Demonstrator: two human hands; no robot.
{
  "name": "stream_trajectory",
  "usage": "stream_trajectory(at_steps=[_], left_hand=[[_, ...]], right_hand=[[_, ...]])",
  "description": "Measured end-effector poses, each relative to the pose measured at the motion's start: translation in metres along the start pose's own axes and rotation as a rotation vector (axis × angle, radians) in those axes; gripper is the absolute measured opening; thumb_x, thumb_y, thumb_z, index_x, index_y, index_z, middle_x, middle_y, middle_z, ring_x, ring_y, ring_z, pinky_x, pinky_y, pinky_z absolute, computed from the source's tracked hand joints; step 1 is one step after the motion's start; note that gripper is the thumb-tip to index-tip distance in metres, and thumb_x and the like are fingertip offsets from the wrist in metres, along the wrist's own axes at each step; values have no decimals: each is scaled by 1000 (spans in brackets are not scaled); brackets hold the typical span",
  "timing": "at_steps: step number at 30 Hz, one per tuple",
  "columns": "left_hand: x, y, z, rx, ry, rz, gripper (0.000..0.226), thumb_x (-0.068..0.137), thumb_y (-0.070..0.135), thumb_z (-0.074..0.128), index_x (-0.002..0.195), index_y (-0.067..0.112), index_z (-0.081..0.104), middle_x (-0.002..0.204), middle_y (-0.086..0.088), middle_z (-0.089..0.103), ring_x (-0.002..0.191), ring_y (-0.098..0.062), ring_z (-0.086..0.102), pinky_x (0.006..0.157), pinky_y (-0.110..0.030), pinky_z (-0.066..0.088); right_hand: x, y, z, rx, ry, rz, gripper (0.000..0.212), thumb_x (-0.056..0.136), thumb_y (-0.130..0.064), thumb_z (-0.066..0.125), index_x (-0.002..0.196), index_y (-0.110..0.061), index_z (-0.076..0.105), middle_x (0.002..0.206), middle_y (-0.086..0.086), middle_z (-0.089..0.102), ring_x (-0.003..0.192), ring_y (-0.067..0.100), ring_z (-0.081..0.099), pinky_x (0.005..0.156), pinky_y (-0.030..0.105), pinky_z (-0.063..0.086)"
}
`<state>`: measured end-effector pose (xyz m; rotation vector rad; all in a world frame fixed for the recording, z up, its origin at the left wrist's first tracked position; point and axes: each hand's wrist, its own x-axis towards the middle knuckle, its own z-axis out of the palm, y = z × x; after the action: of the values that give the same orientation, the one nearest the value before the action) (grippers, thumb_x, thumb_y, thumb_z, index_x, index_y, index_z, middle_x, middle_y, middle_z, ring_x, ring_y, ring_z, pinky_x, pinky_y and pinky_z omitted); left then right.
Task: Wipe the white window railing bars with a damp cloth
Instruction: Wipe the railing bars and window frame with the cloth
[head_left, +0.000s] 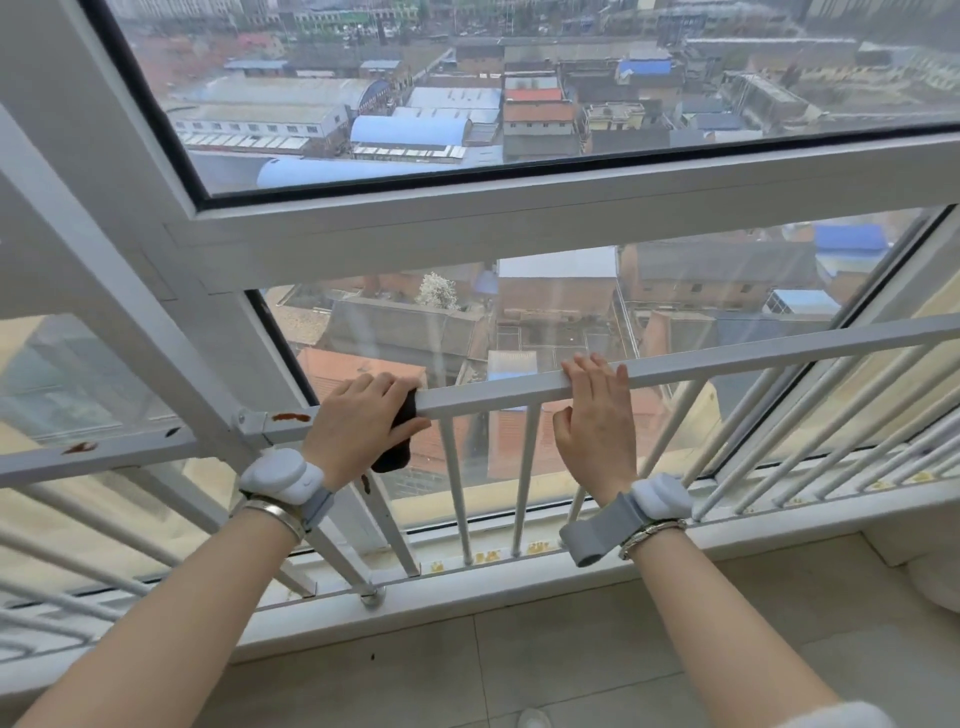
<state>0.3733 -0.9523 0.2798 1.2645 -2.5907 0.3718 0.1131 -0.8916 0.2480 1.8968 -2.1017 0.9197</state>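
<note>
The left hand (358, 421) grips a dark cloth (397, 436) around the top rail (727, 361); the right hand (597, 421) rests flat on it nearby.

Window glass (519, 78) shows rooftops (426, 130) far below. A white window frame (519, 208) divides 2 panes. Beige floor tiles (571, 670) adjoin the sill (779, 525).
</note>
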Motion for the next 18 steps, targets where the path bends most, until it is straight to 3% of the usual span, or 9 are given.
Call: stream_trajectory(at_steps=[10, 13, 18], left_hand=[[-38, -54, -8, -14, 48, -1, 53, 82, 58, 37, 104, 16, 61, 88, -2, 66, 76, -25, 63, 62, -32, 50], [-45, -57, -7, -4, 75, -63, 51, 83, 57, 36, 101, 18, 63, 87, -1, 67, 74, -25, 63, 62, -31, 48], [-31, -30, 3, -17, 126, -193, 50, 84, 54, 35, 89, 15, 65, 76, -4, 65, 67, -28, 59, 66, -35, 47]], right_hand=[[-5, -85, 21, 31, -85, -151, 49, 78, -18, 32, 120, -7, 56, 126, 10, 56, 127, 29, 43, 115, 41, 10], [-7, -96, 27, 36, -107, -157, 46, 79, -17, 39, 121, -7, 55, 124, 9, 58, 124, 29, 47, 115, 40, 8], [-8, -104, 28, 20, -136, -138, 53, 76, -24, 33, 121, -5, 55, 119, 9, 60, 120, 28, 51, 113, 39, 12]])
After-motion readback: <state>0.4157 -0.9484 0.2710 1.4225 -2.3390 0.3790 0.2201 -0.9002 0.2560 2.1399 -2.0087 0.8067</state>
